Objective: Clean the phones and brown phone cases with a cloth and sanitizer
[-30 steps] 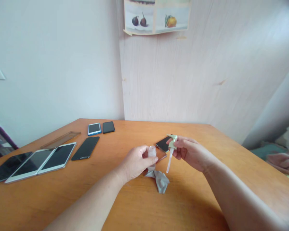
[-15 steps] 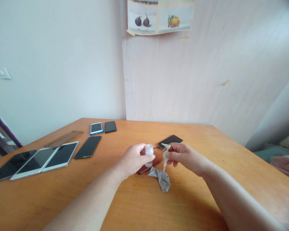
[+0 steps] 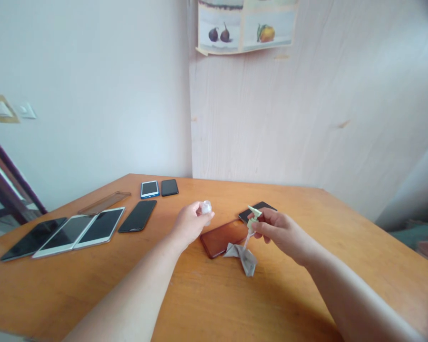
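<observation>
Between the thumb and fingers of my left hand (image 3: 190,222) is a small clear bottle (image 3: 207,207) with its neck uncovered. My right hand (image 3: 276,225) pinches a pale green pump top (image 3: 254,219), its nozzle pointing up and left and its thin tube hanging down. Below the two hands lies a reddish-brown phone case (image 3: 219,238). A crumpled grey cloth (image 3: 248,262) rests at the right end of that case, under the tube. Behind my right hand is a dark phone (image 3: 262,206), partly hidden by the fingers.
On the left of the wooden table (image 3: 207,304) lie a black tablet (image 3: 34,239), two white-framed tablets (image 3: 100,227), a black phone (image 3: 138,216) and a clear brownish case (image 3: 105,203). A blue-edged phone (image 3: 150,189) and another dark phone (image 3: 170,187) lie near the back edge.
My left hand has moved left with the bottle, which is now tilted, uncovering more of the reddish-brown case. The pump top has tilted in my right hand. The view has turned slightly left.
</observation>
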A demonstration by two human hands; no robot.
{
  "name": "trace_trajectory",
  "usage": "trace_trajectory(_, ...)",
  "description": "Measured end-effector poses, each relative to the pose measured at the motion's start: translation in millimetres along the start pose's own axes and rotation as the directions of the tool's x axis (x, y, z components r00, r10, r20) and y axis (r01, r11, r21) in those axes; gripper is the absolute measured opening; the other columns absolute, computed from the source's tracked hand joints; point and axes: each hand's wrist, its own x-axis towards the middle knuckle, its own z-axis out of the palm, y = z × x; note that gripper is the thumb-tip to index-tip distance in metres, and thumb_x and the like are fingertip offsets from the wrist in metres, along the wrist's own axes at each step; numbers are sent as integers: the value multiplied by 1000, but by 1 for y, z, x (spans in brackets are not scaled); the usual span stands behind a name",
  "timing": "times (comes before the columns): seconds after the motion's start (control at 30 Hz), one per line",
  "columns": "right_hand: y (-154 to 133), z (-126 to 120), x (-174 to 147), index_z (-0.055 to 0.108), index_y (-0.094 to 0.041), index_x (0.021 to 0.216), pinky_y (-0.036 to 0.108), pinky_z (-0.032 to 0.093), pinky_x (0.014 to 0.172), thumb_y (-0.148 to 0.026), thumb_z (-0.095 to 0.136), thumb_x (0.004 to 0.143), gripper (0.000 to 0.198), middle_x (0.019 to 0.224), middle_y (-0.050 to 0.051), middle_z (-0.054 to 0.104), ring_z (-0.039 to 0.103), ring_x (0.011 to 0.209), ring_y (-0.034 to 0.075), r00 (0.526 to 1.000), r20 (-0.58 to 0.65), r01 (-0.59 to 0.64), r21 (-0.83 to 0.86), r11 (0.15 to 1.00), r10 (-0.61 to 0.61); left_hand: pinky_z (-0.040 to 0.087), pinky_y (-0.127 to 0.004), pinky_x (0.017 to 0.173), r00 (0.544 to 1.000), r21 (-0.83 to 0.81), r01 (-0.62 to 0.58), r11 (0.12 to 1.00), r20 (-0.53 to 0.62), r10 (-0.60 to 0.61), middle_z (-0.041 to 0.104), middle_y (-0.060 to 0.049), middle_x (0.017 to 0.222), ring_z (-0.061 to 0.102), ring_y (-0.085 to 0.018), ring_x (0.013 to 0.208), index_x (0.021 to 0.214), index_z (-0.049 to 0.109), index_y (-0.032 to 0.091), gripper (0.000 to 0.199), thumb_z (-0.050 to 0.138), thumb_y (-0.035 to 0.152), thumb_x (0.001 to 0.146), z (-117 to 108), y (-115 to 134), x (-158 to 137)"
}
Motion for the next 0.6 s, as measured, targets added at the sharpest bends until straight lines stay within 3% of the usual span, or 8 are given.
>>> trace_trajectory(0.27, -7, 5, -4, 69, -22, 95, 26, 40, 57, -34, 67, 82, 18, 77, 1, 67, 59, 68, 15, 998, 5, 70, 0, 998, -70, 46, -28, 67, 999, 11, 34, 999, 6, -34, 70, -3, 80, 64, -20, 75, 85, 64, 18, 24, 70, 38, 74, 5, -6, 1)
trace_trajectory(0.5, -8, 10, -6, 66, -21, 83, 26, 33, 54, -32, 66, 83, 11, 69, -2, 55, 47, 62, 13, 990, 35, 144, -241, 960, -140, 49, -27, 70, 1000, -19, 31, 999, 2, -31, 72, -5, 97, 67, -19, 85, 108, 61, 20, 32, 66, 27, 77, 9, -10, 1)
trace_trajectory(0.6, -10, 10, -7, 65, -21, 81, 26, 33, 54, -31, 65, 83, 11, 69, -3, 55, 46, 61, 12, 988, 42, 156, -292, 943, -150, 48, -28, 70, 999, 21, 33, 999, -6, -32, 71, -4, 89, 65, -20, 81, 97, 63, 19, 24, 68, 29, 76, 9, -10, 1)
